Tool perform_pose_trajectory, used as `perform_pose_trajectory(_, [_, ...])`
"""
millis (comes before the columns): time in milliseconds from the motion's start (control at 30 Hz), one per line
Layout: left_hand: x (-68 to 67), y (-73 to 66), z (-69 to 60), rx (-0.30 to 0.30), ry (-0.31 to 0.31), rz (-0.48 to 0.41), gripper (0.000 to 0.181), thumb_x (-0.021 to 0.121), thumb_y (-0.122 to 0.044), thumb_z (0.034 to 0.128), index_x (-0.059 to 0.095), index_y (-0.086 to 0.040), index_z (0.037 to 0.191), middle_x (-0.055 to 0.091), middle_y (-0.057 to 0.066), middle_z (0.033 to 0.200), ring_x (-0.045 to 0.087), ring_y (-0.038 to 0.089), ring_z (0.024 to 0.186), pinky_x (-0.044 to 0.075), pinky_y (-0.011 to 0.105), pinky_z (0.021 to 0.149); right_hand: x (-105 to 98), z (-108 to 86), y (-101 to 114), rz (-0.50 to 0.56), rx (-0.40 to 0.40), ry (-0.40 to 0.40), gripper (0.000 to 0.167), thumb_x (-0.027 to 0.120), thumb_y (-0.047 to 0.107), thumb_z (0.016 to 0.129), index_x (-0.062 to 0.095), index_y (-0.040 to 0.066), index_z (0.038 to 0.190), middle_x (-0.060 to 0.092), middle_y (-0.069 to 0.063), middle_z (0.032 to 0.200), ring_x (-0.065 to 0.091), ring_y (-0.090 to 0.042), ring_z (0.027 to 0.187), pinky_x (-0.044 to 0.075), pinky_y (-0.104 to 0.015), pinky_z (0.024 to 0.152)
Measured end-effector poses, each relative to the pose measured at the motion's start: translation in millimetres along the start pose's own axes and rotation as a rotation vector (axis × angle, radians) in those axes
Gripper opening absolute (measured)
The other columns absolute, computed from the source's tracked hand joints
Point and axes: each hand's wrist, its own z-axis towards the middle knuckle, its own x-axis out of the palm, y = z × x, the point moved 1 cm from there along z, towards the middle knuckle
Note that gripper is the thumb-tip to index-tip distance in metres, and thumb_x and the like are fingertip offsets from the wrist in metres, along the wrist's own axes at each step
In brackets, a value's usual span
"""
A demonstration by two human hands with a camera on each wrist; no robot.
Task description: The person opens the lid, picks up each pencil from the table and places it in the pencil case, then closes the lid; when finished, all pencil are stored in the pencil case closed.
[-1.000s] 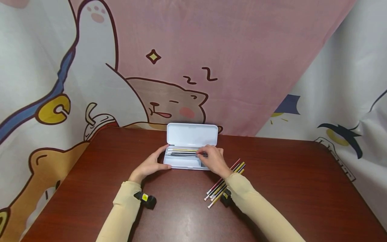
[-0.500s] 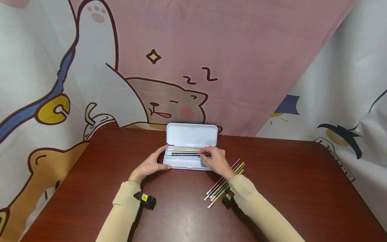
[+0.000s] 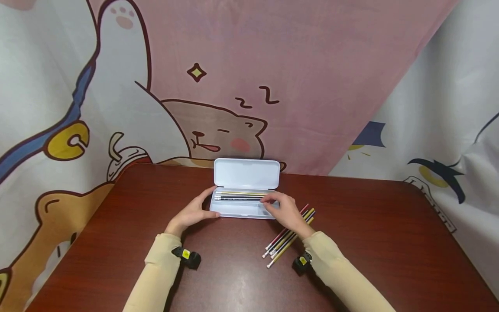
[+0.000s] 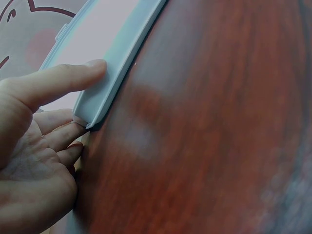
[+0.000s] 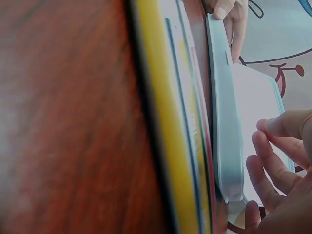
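A white pencil case [image 3: 235,209] lies on the table, its lid [image 3: 246,173] raised at the back. Several pencils [image 3: 238,198] lie side by side in its rear compartment, white ends to the left. My left hand [image 3: 190,214] holds the case's left end. In the left wrist view its thumb [image 4: 73,78] lies on the front rim while other fingers reach behind the end. Over the right part of the case hovers my right hand [image 3: 287,212], fingers loosely bent. No pencil shows between its thumb and fingertips in the right wrist view, where the hand [image 5: 282,170] appears above the case.
A loose pile of several pencils [image 3: 283,244], yellow, black and red, lies on the brown table [image 3: 226,273], partly under the right forearm. A patterned cloth [image 3: 312,86] hangs behind the table. Each sleeve carries a small black wrist camera [image 3: 192,260].
My right hand has drawn back to the right, away from the pencils in the case, uncovering more of them. My left hand has stayed at the case's left end.
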Motion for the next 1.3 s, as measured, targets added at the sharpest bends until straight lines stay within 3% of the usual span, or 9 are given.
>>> perform_pose_trajectory(267, [0.1,-1.1,0.2,-0.004,0.007,0.014,0.089,0.078,-0.014,0.0767,0.029,-0.007,0.151,0.034,0.02,0.149,0.027,0.035,0.136,0.018,0.057,0.11,-5,-10.3,-11,0.029,-0.01,0.001,0.011,0.071,0.002,0.085,0.074,0.005,0.095,0.068,-0.004,0.094,0.062,-0.022,0.09,0.048,-0.045,0.082])
perform_pose_trajectory(667, [0.3,-1.3,2.3,0.002,0.007,0.008,0.089,0.079,-0.014,0.0766,0.029,-0.007,0.15,0.033,0.02,0.15,0.026,0.036,0.137,0.016,0.058,0.109,-25,-25.9,-16,0.006,0.003,0.012,0.015,0.07,0.002,0.085,0.073,0.007,0.099,0.068,-0.001,0.097,0.062,-0.022,0.097,0.046,-0.043,0.089])
perform_pose_trajectory(1000, [-1.4,2.9,1.7,0.007,0.012,-0.003,0.09,0.079,-0.014,0.0768,0.028,-0.007,0.151,0.033,0.021,0.149,0.026,0.036,0.136,0.016,0.058,0.11,-38,-40.8,-30,0.002,0.033,0.015,0.014,0.069,0.0,0.085,0.074,0.008,0.097,0.068,0.001,0.094,0.059,-0.017,0.085,0.048,-0.036,0.076])
perform_pose_trajectory(1300, [-0.8,2.1,0.9,0.002,0.017,0.006,0.09,0.079,-0.015,0.077,0.028,-0.008,0.151,0.033,0.02,0.15,0.027,0.036,0.135,0.016,0.058,0.109,-57,-49.1,-38,-0.012,0.074,0.012,0.014,0.069,0.001,0.086,0.074,0.008,0.098,0.068,0.001,0.095,0.057,-0.016,0.084,0.046,-0.033,0.074])
